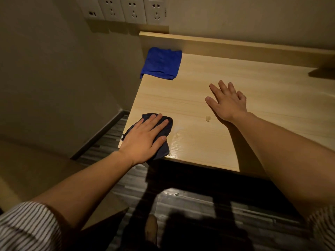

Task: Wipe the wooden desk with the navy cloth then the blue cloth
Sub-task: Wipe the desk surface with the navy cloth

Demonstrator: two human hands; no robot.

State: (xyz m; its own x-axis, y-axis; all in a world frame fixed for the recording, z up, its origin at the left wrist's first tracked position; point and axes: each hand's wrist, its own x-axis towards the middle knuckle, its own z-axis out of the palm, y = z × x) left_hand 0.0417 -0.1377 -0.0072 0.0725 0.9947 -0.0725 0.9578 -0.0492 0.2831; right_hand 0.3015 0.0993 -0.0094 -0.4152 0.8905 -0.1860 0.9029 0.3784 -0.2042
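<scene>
The wooden desk (226, 142) is pale with a raised back board. My left hand (145, 140) lies flat, palm down, on the crumpled navy cloth (164, 151) at the desk's near left corner, and part of the cloth hangs at the front edge. A folded blue cloth (161, 63) rests in the far left corner, its left side overhanging the desk's edge. My right hand (227, 101) rests over the middle of the desk, fingers spread, holding nothing. A small pale spot (208, 118) sits between the two hands.
A wall runs along the desk's left side, with a row of white wall sockets (125, 9) above the back board (235, 48). Dark striped flooring (112, 134) lies left of and below the desk. A dark shape (322, 74) casts shadow at the far right.
</scene>
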